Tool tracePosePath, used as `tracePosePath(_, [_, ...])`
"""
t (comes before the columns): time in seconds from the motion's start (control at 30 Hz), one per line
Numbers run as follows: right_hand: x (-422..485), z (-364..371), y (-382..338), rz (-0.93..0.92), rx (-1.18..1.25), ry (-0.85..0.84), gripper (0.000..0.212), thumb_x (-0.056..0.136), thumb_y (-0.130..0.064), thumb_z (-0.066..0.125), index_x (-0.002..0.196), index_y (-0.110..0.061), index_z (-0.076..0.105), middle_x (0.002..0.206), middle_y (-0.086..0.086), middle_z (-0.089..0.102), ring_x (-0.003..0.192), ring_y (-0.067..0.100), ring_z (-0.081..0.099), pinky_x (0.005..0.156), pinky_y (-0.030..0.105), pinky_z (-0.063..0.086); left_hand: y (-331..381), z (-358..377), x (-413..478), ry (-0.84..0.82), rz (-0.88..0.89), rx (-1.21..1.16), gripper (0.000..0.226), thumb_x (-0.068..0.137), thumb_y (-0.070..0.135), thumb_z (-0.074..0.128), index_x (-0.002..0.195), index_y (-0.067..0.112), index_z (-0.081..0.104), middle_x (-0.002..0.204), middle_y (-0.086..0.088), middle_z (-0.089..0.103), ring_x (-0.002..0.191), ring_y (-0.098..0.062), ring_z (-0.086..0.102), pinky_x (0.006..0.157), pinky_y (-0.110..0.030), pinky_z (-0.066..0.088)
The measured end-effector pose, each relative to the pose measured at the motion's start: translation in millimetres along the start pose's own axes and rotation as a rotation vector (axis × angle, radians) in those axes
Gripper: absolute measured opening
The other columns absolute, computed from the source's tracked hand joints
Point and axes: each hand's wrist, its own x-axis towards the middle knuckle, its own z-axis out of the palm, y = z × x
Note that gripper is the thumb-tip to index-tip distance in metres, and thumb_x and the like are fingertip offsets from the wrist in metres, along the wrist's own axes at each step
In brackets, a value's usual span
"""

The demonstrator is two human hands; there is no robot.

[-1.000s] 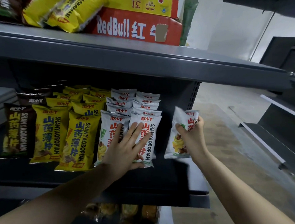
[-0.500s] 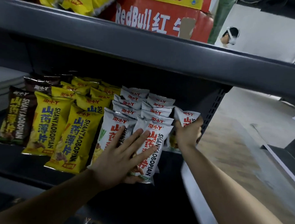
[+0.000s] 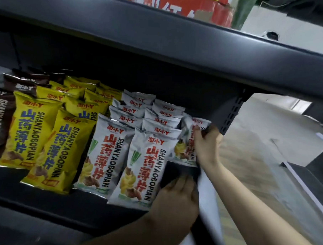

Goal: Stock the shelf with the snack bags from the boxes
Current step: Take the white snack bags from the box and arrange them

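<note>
White snack bags (image 3: 142, 167) stand in two rows on the dark shelf (image 3: 79, 207), right of the yellow bags (image 3: 27, 131). My right hand (image 3: 206, 146) grips one more white bag (image 3: 188, 142) by its right edge, holding it upright at the shelf's right end, just right of and behind the front white bags. My left hand (image 3: 176, 199) rests on the shelf beside the lower right corner of the front white bag, fingers curled; whether it grips the bag is unclear. No box is in view.
Brown bags (image 3: 1, 124) fill the far left. The upper shelf (image 3: 160, 48) hangs low overhead with a red carton (image 3: 180, 4) on it. The perforated upright (image 3: 233, 114) closes the right end. Beyond it are floor (image 3: 267, 145) and another rack (image 3: 312, 175).
My left hand came off the fronts of the white bags and slid right and down onto the shelf. My right hand pushed its bag further in beside the white rows. The camera moved closer.
</note>
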Motion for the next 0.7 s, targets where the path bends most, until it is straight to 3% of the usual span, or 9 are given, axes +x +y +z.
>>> tracePosePath(0.1, [6, -29, 9, -0.528, -0.476, -0.043, 0.069, 0.078, -0.033, 0.065, 0.138, -0.007, 0.044, 0.135, 0.024, 0.043, 0.123, 0.042, 0.041, 0.098, 0.048, 0.04, 8, 33, 28, -0.079, -0.331, 0.003, 0.06, 0.068, 0.028, 0.037, 0.11, -0.003, 0.068, 0.114, -0.022, 0.066, 0.105, -0.032, 0.066, 0.082, -0.037, 0.056])
tracePosePath(0.17, [8, -37, 14, -0.753, -0.75, -0.083, 0.088, 0.071, -0.037, 0.076, 0.146, -0.016, 0.036, 0.144, 0.023, 0.039, 0.13, 0.042, 0.039, 0.104, 0.056, 0.036, 5, 54, 43, -0.205, -0.497, -0.023, 0.074, 0.064, 0.037, 0.057, 0.123, -0.008, 0.057, 0.123, -0.025, 0.06, 0.112, -0.035, 0.061, 0.09, -0.04, 0.053])
tracePosePath(0.23, [12, -34, 19, -0.774, -0.909, -0.184, 0.105, 0.064, -0.047, 0.081, 0.15, -0.021, 0.027, 0.15, 0.019, 0.034, 0.136, 0.041, 0.035, 0.106, 0.059, 0.03, 2, 69, 55, -0.286, -0.607, -0.091, 0.085, 0.054, 0.04, 0.072, 0.123, -0.008, 0.056, 0.119, -0.024, 0.062, 0.108, -0.031, 0.063, 0.09, -0.036, 0.052])
tracePosePath(0.33, [18, -26, 20, -0.771, -0.941, -0.29, 0.109, 0.067, -0.053, 0.077, 0.153, -0.019, 0.019, 0.155, 0.019, 0.025, 0.142, 0.039, 0.025, 0.11, 0.053, 0.03, 1, 87, 67, -0.293, -0.714, -0.151, 0.086, 0.046, 0.04, 0.083, 0.115, -0.007, 0.063, 0.112, -0.021, 0.066, 0.101, -0.028, 0.066, 0.088, -0.032, 0.052])
tracePosePath(0.4, [22, -25, 21, -0.718, -0.868, -0.402, 0.104, 0.077, -0.052, 0.069, 0.154, -0.021, 0.006, 0.159, 0.016, 0.008, 0.147, 0.035, 0.006, 0.116, 0.046, 0.022, 2, 93, 69, -0.25, -0.758, -0.144, 0.079, 0.052, 0.036, 0.077, 0.117, -0.007, 0.062, 0.114, -0.021, 0.065, 0.102, -0.029, 0.065, 0.094, -0.034, 0.046])
tracePosePath(0.47, [22, -26, 23, -0.704, -0.769, -0.454, 0.099, 0.081, -0.05, 0.066, 0.154, -0.022, 0.004, 0.16, 0.012, 0.004, 0.148, 0.031, -0.003, 0.117, 0.042, 0.017, 8, 90, 67, -0.22, -0.747, -0.154, 0.068, 0.067, 0.032, 0.054, 0.122, -0.007, 0.056, 0.121, -0.024, 0.06, 0.11, -0.032, 0.061, 0.099, -0.036, 0.043])
tracePosePath(0.53, [21, -25, 27, -0.704, -0.675, -0.455, 0.095, 0.082, -0.045, 0.068, 0.153, -0.021, 0.01, 0.159, 0.011, 0.01, 0.148, 0.029, -0.001, 0.117, 0.04, 0.016, 14, 86, 62, -0.218, -0.691, -0.173, 0.061, 0.073, 0.027, 0.04, 0.124, -0.003, 0.055, 0.126, -0.023, 0.057, 0.116, -0.032, 0.058, 0.102, -0.038, 0.04])
tracePosePath(0.63, [19, -21, 30, -0.711, -0.684, -0.41, 0.095, 0.077, -0.044, 0.072, 0.152, -0.02, 0.019, 0.157, 0.012, 0.017, 0.147, 0.031, 0.007, 0.116, 0.044, 0.022, 19, 88, 57, -0.291, -0.674, -0.125, 0.063, 0.069, 0.034, 0.056, 0.123, 0.001, 0.061, 0.13, -0.022, 0.056, 0.116, -0.03, 0.058, 0.101, -0.039, 0.038])
tracePosePath(0.7, [17, -15, 29, -0.742, -0.806, -0.281, 0.099, 0.069, -0.045, 0.079, 0.15, -0.018, 0.029, 0.154, 0.019, 0.027, 0.143, 0.039, 0.02, 0.111, 0.053, 0.028, 18, 88, 57, -0.38, -0.692, -0.117, 0.081, 0.064, 0.045, 0.065, 0.127, -0.006, 0.055, 0.131, -0.029, 0.052, 0.118, -0.036, 0.055, 0.103, -0.044, 0.033])
